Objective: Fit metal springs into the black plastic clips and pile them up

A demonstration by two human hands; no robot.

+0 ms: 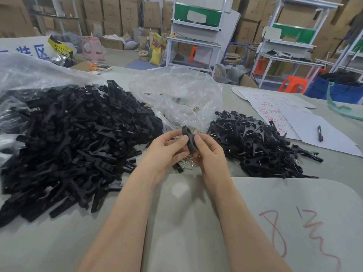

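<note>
Two bare forearms reach up from the lower edge and meet at mid-table. On the far left, a large heap of loose black clip parts (68, 138) sprawls across the grey table (49, 242), its near edge stopping just beside the left forearm. The left hand (167, 148) curls its fingers round a black clip (189, 139), thumb pressed on its side. The right hand (208, 152) pinches the same clip from the other side. The clip stands roughly upright between them, raised above a small scatter of metal springs (188, 162) lying on the table under the hands; whether it carries a spring cannot be told. Behind, a crumpled clear bag (176, 95) opens towards the hands. A smaller pile of assembled clips (261, 142), spring wires showing, sits near the right wrist but apart from it. Bare grey mat (188, 222) spreads beneath both forearms to the near edge. Farther right lie white sheets (334, 140) with a pen (320, 133) on them.
</note>
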